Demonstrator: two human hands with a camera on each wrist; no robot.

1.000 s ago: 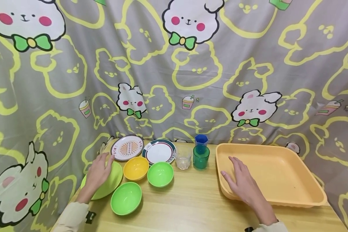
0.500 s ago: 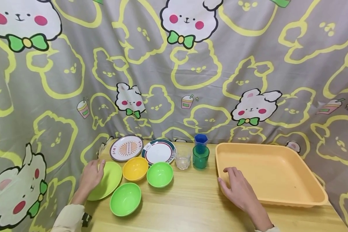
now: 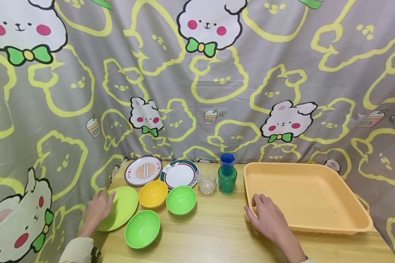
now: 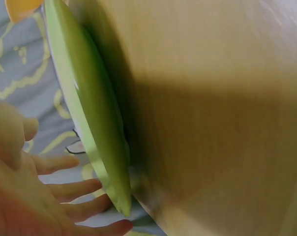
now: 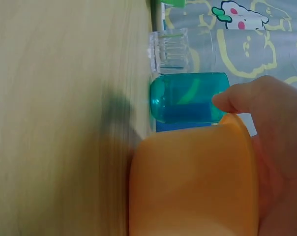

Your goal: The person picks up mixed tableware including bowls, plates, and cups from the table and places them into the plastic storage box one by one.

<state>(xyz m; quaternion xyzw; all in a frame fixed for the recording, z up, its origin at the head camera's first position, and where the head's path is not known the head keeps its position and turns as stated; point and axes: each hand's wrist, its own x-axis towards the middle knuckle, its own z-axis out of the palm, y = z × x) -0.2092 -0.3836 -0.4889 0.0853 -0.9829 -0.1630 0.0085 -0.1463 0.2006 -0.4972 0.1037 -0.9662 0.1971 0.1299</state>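
While the left grip stands at the outer edge of the lime plate, its fingers reach out loosely and close on nothing; contact with the rim is unclear. The right grip straddles the left wall of the orange tray, thumb outside and fingers inside; cannot tell whether it squeezes.

Technique, judged: slide the left fingertips beneath the plate's raised rim, set the thumb on top, and lift level, away from the orange bowl and near green bowl just beside it. A light right hold should keep the tray steady.

Materials: plate smooth, round and shallow, with a soft sheen, probably plastic. Tray a rounded rectangle with sloping walls and a turned-out lip. Bowls round and glossy; a far green bowl matches the near one. Behind lie a sunburst plate and a dark-banded plate. Toward the tray stand a clear faceted cup, a translucent green cup and, behind that, a hexagonal blue cup. Worktop wood-grained; curtain grey, rabbit-printed, softly creased.
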